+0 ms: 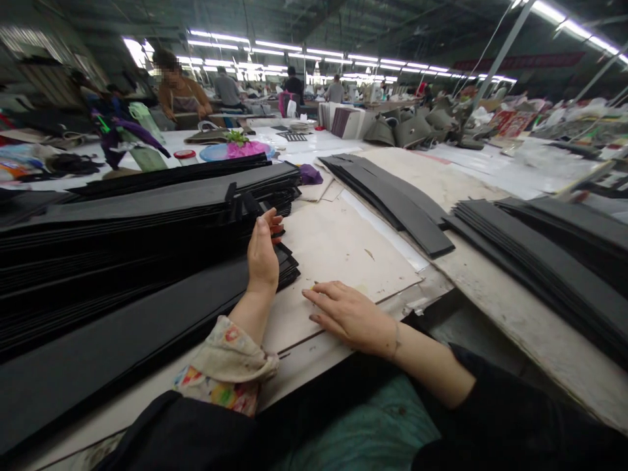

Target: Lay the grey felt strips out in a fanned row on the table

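Observation:
My left hand (pixel 265 252) is raised on edge at the right-hand ends of a tall stack of black strips (pixel 147 196). Its fingers are apart and slightly bent, with nothing visible in them; whether they touch the strips I cannot tell. Below that wrist lies a lower pile of wide dark strips (pixel 132 327), fanned at its end. My right hand (pixel 350 317) is palm down, fingers stretched out, over the front part of a pale board (pixel 338 242). Nothing shows in that hand.
Grey strips (pixel 387 196) lie beyond the board, and more dark strips (pixel 530 255) are stacked at right. A purple cloth (pixel 310 174), a red-lidded jar (pixel 185 157) and a green bottle (pixel 146 124) stand farther back. A gap (pixel 456 320) opens between the tabletops. Several people work behind.

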Available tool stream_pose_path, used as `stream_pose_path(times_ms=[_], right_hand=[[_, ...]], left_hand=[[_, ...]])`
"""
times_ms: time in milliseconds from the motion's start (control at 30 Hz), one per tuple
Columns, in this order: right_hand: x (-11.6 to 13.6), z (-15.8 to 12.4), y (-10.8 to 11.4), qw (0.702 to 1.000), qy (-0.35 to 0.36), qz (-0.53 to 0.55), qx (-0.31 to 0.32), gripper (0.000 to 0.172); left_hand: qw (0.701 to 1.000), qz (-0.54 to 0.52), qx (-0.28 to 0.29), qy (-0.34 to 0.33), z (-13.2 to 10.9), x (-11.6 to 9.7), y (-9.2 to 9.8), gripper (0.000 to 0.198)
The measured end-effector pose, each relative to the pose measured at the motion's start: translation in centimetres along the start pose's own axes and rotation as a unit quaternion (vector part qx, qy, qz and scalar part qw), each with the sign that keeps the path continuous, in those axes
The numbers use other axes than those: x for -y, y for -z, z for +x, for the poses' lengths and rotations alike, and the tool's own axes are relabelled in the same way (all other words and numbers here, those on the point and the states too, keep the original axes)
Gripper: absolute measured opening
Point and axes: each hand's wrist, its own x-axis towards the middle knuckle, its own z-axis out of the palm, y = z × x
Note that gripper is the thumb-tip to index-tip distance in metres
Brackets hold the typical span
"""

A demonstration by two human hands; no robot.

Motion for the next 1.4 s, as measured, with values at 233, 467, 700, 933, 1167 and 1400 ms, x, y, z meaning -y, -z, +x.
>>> stream_pose_path(times_ms=[233,467,700,933,1167,1400], right_hand=[[-0.5,3.5,-2.2,0.999,-0.012,-0.037,0.008,0.033],[-3.3,1.9,0.3,0.962,-0.183,0.191,-0.07,0.04],[-1.5,2.0,-1.5,0.993,-0.032,0.102,0.043,0.049],[-0.7,-3.9,4.5,0.885,0.072,0.385,0.251,0.043],[-0.9,-2.0,2.1,0.982,-0.059,0.173,0.047,0.046],[0.1,-3.2,1.4,0.928,0.096,0.349,0.094,0.029]], left_hand=[[1.0,0.003,0.002,0.002,0.0,0.0,0.1,0.048],[1.0,0.007,0.007,0.003,-0.1,-0.2,0.0,0.048],[1.0,0.02,0.011,0.001,-0.4,-0.1,-0.1,0.048],[1.0,0.014,0.007,-0.008,-0.3,-0.6,-0.4,0.047],[0.997,0.047,0.043,-0.041,-1.4,-1.0,-1.0,0.045],[0.988,0.093,0.077,-0.095,-1.4,-0.7,-0.5,0.043]])
